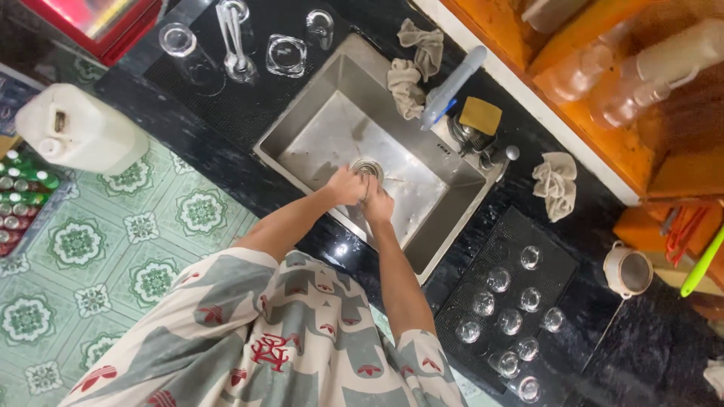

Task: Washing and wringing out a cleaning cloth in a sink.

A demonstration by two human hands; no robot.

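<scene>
Dark stone counter (249, 113) surrounds a steel sink (317, 143), and the floor (113, 249) beside it has green patterned tiles. Both hands are low inside the sink, close to the round drain (367, 167). The left hand (345, 186) and the right hand (377, 202) touch each other, pressed together with curled fingers; I cannot tell if they hold something between them, because the fingers hide it. Beside the faucet (452, 87) lies a yellow sponge (480, 114), and two grey cloths (413, 68) hang over the back rim of the sink. Another cloth (556, 185) lies on the counter to the right. On a black mat (543, 241) stand many small glasses (499, 280) upside down. More glasses (286, 54) stand on the counter behind the sink. A white plastic canister (79, 128) is on the floor.
</scene>
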